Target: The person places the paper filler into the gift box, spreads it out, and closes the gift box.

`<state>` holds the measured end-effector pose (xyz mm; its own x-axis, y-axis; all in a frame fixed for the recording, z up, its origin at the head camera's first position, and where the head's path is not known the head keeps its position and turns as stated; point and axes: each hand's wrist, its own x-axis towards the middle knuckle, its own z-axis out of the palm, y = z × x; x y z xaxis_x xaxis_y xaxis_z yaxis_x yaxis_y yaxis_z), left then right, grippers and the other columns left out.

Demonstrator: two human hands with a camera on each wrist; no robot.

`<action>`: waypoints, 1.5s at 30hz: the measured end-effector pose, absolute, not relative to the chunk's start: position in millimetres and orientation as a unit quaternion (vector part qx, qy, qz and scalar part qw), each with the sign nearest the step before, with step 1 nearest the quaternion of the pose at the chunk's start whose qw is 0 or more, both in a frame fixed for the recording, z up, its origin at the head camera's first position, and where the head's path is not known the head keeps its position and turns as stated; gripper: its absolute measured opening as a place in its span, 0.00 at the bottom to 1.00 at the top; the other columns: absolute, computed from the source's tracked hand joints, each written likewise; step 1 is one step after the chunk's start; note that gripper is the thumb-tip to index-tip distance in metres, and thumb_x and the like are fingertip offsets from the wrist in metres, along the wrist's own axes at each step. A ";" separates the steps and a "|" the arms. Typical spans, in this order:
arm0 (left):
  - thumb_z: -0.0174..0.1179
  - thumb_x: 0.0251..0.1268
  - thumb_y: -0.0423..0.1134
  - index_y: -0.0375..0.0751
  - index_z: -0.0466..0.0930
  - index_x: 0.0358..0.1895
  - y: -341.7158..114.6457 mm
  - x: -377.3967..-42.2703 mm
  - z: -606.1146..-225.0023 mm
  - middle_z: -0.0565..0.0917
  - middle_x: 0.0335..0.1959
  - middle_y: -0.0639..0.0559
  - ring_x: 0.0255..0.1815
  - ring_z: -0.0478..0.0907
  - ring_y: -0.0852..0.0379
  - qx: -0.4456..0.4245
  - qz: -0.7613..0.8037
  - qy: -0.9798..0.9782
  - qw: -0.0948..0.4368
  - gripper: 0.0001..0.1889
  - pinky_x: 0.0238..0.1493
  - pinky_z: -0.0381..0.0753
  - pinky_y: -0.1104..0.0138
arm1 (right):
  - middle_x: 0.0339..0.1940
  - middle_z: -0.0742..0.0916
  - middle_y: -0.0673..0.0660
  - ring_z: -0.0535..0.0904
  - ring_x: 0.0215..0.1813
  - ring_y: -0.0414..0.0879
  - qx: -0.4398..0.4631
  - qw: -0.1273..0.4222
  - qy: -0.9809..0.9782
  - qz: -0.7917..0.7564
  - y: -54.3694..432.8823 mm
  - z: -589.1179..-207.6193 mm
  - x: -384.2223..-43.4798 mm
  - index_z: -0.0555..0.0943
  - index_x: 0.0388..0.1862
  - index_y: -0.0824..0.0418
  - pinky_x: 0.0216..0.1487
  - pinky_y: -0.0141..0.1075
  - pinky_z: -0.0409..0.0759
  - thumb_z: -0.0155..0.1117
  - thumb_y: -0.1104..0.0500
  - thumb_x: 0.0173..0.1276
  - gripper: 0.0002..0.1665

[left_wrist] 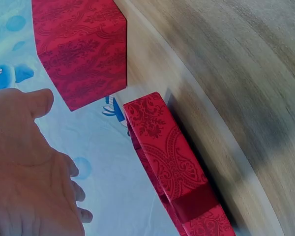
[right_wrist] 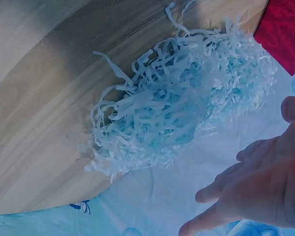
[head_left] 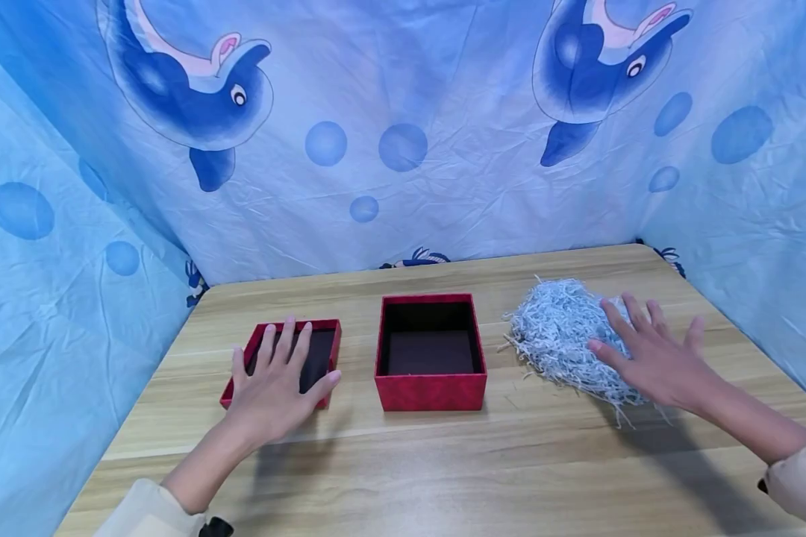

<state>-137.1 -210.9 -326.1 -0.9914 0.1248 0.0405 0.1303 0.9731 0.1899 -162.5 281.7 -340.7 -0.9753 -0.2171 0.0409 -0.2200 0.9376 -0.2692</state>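
Observation:
My left hand (head_left: 273, 391), fingers spread, hovers above a shallow red box lid (head_left: 336, 347) that lies hollow side up at the left of the table. In the left wrist view the lid (left_wrist: 160, 147) shows a paisley pattern and a darker band, apart from the hand (left_wrist: 32, 167). At the right, my right hand (head_left: 661, 358) is spread over a heap of pale blue shredded paper (head_left: 557, 328). The right wrist view shows a gap between that hand (right_wrist: 265, 182) and the shredded paper (right_wrist: 162, 98). Neither hand holds anything.
Between the hands stands a deep red box (head_left: 431, 393), its top uncovered and its inside dark. The wooden table (head_left: 403, 470) has rounded far corners. Blue curtains (head_left: 349, 89) with dolphins hang behind it and at both sides.

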 end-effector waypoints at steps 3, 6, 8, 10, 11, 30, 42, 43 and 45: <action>0.41 0.63 0.73 0.46 0.39 0.78 -209.4 -137.2 -326.0 0.37 0.79 0.41 0.76 0.31 0.34 -0.065 -0.098 -0.993 0.017 0.49 0.62 0.22 0.30 | 0.76 0.39 0.72 0.28 0.71 0.76 0.109 0.004 -0.985 0.135 285.4 -338.4 -167.0 0.36 0.78 0.58 0.50 0.71 0.08 0.39 0.35 0.75 0.47; 0.41 0.62 0.74 0.46 0.40 0.78 -207.0 -137.4 -325.8 0.38 0.78 0.41 0.76 0.31 0.35 -0.067 -0.098 -0.993 0.018 0.49 0.63 0.24 0.30 | 0.75 0.37 0.72 0.28 0.70 0.77 0.105 -0.003 -0.985 0.137 290.3 -334.8 -171.8 0.35 0.78 0.59 0.49 0.71 0.08 0.38 0.35 0.75 0.47; 0.40 0.62 0.75 0.46 0.40 0.78 -205.4 -137.4 -325.6 0.39 0.78 0.41 0.76 0.31 0.35 -0.068 -0.098 -0.993 0.017 0.50 0.63 0.24 0.30 | 0.75 0.36 0.72 0.27 0.70 0.77 0.102 -0.007 -0.985 0.140 293.4 -333.6 -173.7 0.34 0.78 0.59 0.49 0.70 0.07 0.38 0.35 0.76 0.47; 0.41 0.62 0.74 0.46 0.41 0.78 -204.0 -137.3 -325.4 0.38 0.78 0.41 0.76 0.31 0.35 -0.069 -0.098 -0.993 0.017 0.50 0.63 0.24 0.30 | 0.74 0.34 0.72 0.27 0.70 0.77 0.097 -0.011 -0.985 0.139 295.9 -333.5 -175.7 0.33 0.78 0.59 0.48 0.70 0.07 0.37 0.35 0.75 0.48; 0.41 0.62 0.74 0.46 0.41 0.78 -203.5 -137.3 -325.3 0.38 0.78 0.41 0.76 0.31 0.35 -0.069 -0.098 -0.993 0.018 0.49 0.63 0.25 0.30 | 0.74 0.34 0.72 0.28 0.70 0.78 0.095 -0.013 -0.986 0.139 297.2 -333.7 -176.7 0.33 0.78 0.60 0.49 0.71 0.07 0.37 0.35 0.75 0.48; 0.42 0.63 0.73 0.53 0.40 0.78 -179.1 -143.0 -326.6 0.36 0.79 0.48 0.78 0.32 0.40 -0.094 -0.167 -0.981 0.024 0.47 0.65 0.23 0.33 | 0.71 0.28 0.74 0.29 0.69 0.79 0.078 -0.067 -0.971 0.214 327.9 -335.0 -205.6 0.26 0.75 0.64 0.48 0.76 0.12 0.35 0.36 0.76 0.49; 0.49 0.58 0.74 0.50 0.42 0.78 -163.5 -140.1 -331.6 0.42 0.79 0.49 0.77 0.38 0.41 -0.089 -0.248 -0.965 0.005 0.51 0.67 0.28 0.37 | 0.72 0.29 0.72 0.31 0.71 0.77 0.103 -0.037 -0.971 0.211 331.8 -333.1 -217.0 0.25 0.75 0.61 0.52 0.77 0.19 0.38 0.39 0.77 0.49; 0.49 0.58 0.74 0.49 0.43 0.78 -162.4 -139.7 -332.0 0.43 0.79 0.49 0.77 0.38 0.41 -0.089 -0.257 -0.962 0.005 0.51 0.67 0.28 0.37 | 0.72 0.30 0.73 0.31 0.71 0.76 0.103 -0.036 -0.971 0.211 332.3 -333.2 -217.7 0.25 0.75 0.62 0.53 0.77 0.19 0.38 0.39 0.77 0.49; 0.50 0.58 0.74 0.49 0.44 0.78 -160.4 -139.1 -332.8 0.44 0.79 0.50 0.77 0.39 0.42 -0.090 -0.269 -0.959 0.008 0.51 0.67 0.30 0.39 | 0.72 0.30 0.73 0.31 0.71 0.76 0.104 -0.035 -0.972 0.209 333.3 -334.0 -219.1 0.25 0.75 0.62 0.53 0.76 0.19 0.38 0.40 0.77 0.49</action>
